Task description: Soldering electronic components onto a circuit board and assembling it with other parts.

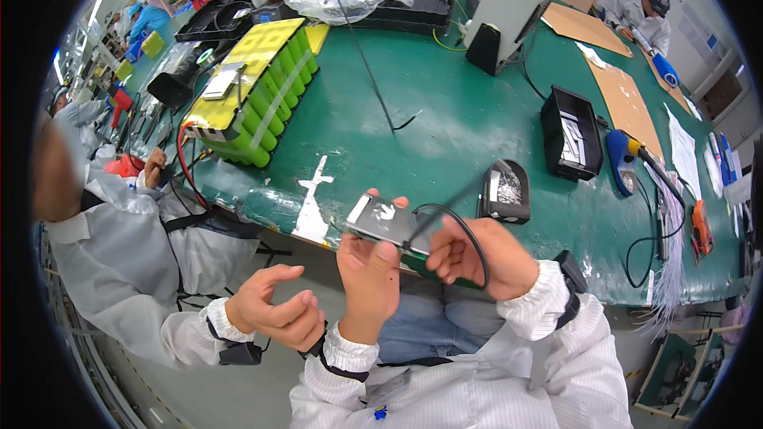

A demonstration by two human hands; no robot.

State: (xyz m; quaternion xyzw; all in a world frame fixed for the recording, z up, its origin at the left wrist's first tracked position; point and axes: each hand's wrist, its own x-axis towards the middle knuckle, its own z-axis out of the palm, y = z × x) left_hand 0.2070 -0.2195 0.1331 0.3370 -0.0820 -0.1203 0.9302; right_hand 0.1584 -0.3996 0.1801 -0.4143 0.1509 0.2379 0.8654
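My left hand [369, 278] is closed around a flat rectangular module [383, 218] with a dark face and silvery edges, held above the table's near edge. A black cable [473, 238] runs from the module's right end and loops across my right hand [493, 258]. The fingers of that hand are curled at the cable, and their exact grip is partly hidden. A dark strip [457, 202], smeared by motion, slants up from the module. Just beyond my right hand stands a small black bin [505, 193] of small metal-looking pieces.
A co-worker's hand [278, 306] reaches close to my left wrist. On the green table [445, 127] stand a green-celled battery pack [254, 95], a grey-white boxy device [513, 12], a black tray [571, 133] and a blue tool holder [622, 160]. A thin dark rod or wire [362, 52] hangs ahead.
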